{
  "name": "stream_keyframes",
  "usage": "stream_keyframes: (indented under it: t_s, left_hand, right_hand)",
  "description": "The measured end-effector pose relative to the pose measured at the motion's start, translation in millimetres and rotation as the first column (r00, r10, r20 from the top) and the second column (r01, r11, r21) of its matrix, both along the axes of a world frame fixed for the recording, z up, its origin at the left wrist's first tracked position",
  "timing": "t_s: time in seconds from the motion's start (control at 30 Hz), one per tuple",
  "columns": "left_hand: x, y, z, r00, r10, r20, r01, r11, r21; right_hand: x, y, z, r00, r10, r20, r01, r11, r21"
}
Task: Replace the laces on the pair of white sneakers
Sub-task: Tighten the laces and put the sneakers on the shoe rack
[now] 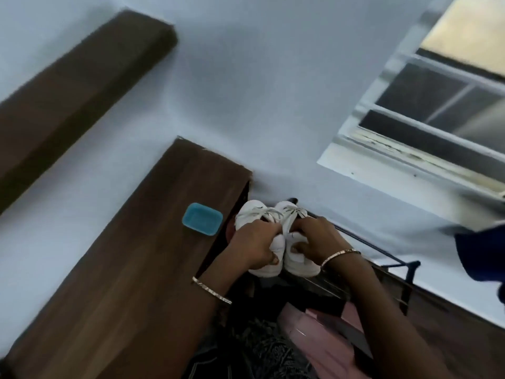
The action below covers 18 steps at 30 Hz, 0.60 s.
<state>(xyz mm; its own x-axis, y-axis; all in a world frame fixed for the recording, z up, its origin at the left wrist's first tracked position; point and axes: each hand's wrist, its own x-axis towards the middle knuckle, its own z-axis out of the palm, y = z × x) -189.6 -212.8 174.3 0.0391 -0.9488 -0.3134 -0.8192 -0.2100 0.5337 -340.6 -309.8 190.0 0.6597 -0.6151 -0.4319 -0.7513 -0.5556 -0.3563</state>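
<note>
White leather-look sneakers sit side by side, toes pointing away from the viewer, on what appears to be a dark metal rack [382,253] against a pale blue wall. The left sneaker [254,214] and the right sneaker [292,212] touch along their inner sides. Both are laced, with pale laces [276,213] crossing the uppers near the toes; the picture is too blurred to tell whether these are old or new.

Two bare hands grip the pair from above. The left hand [252,248] is curled closed around the heel end of the left sneaker, thumb pressed against its side. The right hand [314,242] is likewise closed around the right sneaker, fingers [300,228] wrapped over the tongue area and thumb at the side. Each wrist wears a thin gold bracelet.

To the left, a dark wooden shelf top [136,255] holds a small turquoise tray [202,218], just beside the shoes. A window [437,105] is at upper right. Pink boxes [322,332] lie lower down on the rack.

Judging by this, the task is at its very start: the shoes are only being picked up or positioned. No lace looks undone, and no spare laces are visible. Unlacing and relacing both sneakers all seem to remain.
</note>
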Motion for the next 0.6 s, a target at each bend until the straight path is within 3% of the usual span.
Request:
stream_keyframes:
  t_s: [0.13, 0.37, 0.6]
  left_hand:
    - [-42, -32, -30, 0.988, -0.145, 0.051, 0.144, 0.989, 0.03]
    - [-93, -75, -85, 0.918, -0.352, 0.185, 0.338, 0.936, 0.101]
    - [-112, -103, -164, 0.883, -0.424, 0.201, 0.436, 0.9, -0.016]
  right_hand:
    - [-53, -6, -26, 0.984, -0.178, -0.013, 0.179, 0.983, 0.044]
    - [-104, -5, -98, 0.894, -0.445, 0.054, 0.447, 0.895, -0.013]
    - [-117, -17, -185, 0.806, -0.585, 0.092, 0.592, 0.802, -0.079]
